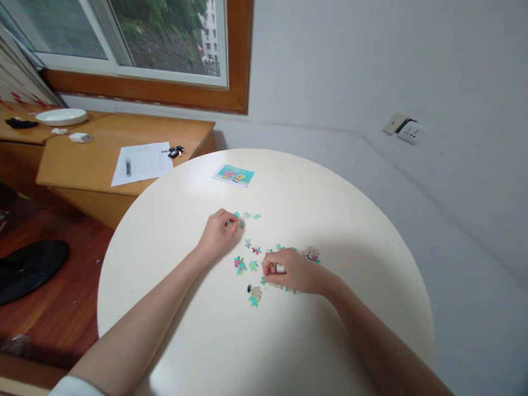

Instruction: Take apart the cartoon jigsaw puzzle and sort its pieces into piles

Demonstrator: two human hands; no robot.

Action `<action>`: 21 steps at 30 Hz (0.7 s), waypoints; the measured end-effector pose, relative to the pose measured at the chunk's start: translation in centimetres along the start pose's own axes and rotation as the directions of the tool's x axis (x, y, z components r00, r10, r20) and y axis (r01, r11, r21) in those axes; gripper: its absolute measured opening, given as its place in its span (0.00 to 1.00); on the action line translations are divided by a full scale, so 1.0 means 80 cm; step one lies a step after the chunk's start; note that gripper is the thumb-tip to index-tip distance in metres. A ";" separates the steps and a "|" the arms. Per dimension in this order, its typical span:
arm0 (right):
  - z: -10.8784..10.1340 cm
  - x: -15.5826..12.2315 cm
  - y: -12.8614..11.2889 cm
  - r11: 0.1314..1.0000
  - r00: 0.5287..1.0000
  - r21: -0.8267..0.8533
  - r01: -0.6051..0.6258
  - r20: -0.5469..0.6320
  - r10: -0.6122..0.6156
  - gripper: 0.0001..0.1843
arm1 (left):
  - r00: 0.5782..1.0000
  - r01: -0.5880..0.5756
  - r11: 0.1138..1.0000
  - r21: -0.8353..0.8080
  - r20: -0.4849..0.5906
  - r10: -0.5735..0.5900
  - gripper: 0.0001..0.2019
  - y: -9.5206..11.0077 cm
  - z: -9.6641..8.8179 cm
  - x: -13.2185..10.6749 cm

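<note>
Small jigsaw puzzle pieces in teal, pink and beige lie about the middle of a round white table (185, 330). At the upper left of them my left hand (218, 234) is pinched on a puzzle piece (241, 223); part of it is hidden by the fingers. Lower and to the right, my right hand (296, 270) curls over the pieces, its thumb and fingertips closed at a small teal puzzle piece (263, 280). Between the hands lies a pink and teal cluster (240, 265). Nearer me is a beige and teal cluster (254, 296). My right hand partly covers other pieces.
A teal picture card (235, 175) with cartoon figures lies toward the table's far edge. A wooden desk (91, 165) adjoins at the left, bearing a printed sheet (144, 159), keys (176, 151) and a white dish (61, 116). Behind is a wall with a socket (412, 132).
</note>
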State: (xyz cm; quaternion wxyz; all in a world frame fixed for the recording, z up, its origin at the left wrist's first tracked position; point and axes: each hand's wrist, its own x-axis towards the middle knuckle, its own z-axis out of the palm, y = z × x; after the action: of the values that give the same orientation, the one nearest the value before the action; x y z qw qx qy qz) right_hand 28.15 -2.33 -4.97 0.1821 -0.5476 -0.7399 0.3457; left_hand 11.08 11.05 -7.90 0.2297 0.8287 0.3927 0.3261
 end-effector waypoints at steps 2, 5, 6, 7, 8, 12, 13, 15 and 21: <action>-0.001 0.000 0.001 1.000 1.000 0.019 -0.010 -0.013 0.011 0.04 | 1.000 -0.001 1.000 0.000 0.004 0.001 0.09 0.005 -0.001 -0.001; 0.000 0.001 0.003 0.999 0.998 0.051 -0.018 -0.057 0.021 0.05 | 1.000 0.002 1.000 -0.007 0.024 -0.002 0.09 0.008 -0.001 -0.002; 0.000 0.002 0.004 0.998 0.997 0.059 -0.020 -0.071 0.024 0.05 | 0.999 -0.001 1.000 -0.013 0.034 0.002 0.10 0.008 -0.001 -0.003; 0.000 0.003 0.005 0.998 0.996 0.064 -0.023 -0.083 0.028 0.04 | 0.999 -0.006 1.000 -0.021 0.046 0.007 0.10 0.008 0.000 -0.003; 0.001 0.003 0.006 0.997 0.995 0.065 -0.029 -0.094 0.035 0.04 | 0.998 -0.011 1.000 -0.028 0.058 0.013 0.10 0.008 0.001 -0.003; 0.002 0.006 0.008 0.997 0.990 0.073 -0.041 -0.133 0.051 0.05 | 0.994 -0.023 0.999 -0.022 0.107 0.025 0.13 0.010 0.002 -0.004; 0.002 0.007 0.009 0.996 0.988 0.075 -0.038 -0.148 0.049 0.05 | 0.992 -0.028 0.999 -0.017 0.120 0.029 0.14 0.011 0.002 -0.004; 0.002 0.008 0.010 0.996 0.982 0.079 -0.036 -0.183 0.050 0.05 | 0.988 -0.049 0.999 -0.007 0.144 0.050 0.16 0.015 0.001 -0.005; 0.000 0.010 0.010 0.995 0.963 0.081 -0.058 -0.258 0.077 0.06 | 0.981 -0.089 0.996 0.012 0.176 0.086 0.14 0.017 0.000 -0.006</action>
State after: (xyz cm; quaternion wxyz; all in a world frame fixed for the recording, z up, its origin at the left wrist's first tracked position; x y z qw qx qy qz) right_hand 28.46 -1.44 -5.64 0.2859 -0.6062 -0.6774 0.3033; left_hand 11.56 9.88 -7.18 0.2407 0.8728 0.3373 0.2580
